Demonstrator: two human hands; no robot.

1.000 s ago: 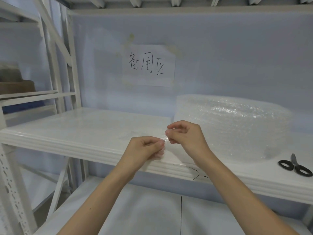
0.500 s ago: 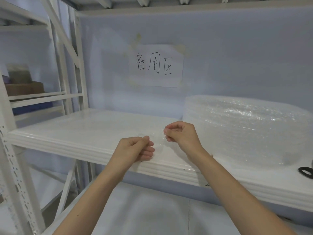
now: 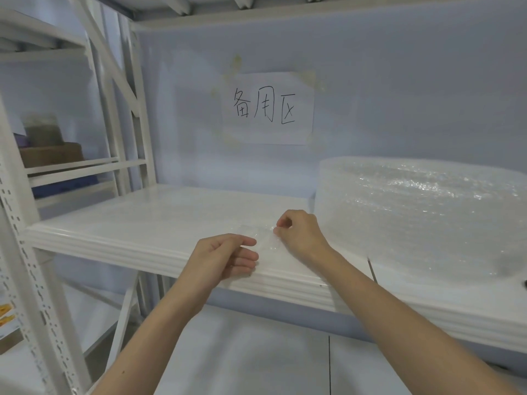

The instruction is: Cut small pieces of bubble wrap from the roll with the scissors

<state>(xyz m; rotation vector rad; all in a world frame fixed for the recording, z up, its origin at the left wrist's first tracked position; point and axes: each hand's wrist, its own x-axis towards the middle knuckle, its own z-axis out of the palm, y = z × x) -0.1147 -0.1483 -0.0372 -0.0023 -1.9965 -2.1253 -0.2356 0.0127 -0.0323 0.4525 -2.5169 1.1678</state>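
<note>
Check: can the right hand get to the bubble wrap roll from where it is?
Probably yes. The right hand sits just left of the roll with nothing between, but it pinches a small piece of wrap.

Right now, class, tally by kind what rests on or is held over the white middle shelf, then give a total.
Bubble wrap roll: 1
Small bubble wrap piece, pinched between left hand and right hand: 1
Scissors, only a dark sliver at the right edge: 1
Total: 3

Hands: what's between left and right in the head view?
A small clear piece of bubble wrap spans the gap, pinched by the left hand and right hand, over the white shelf. The head view shows it.
</note>
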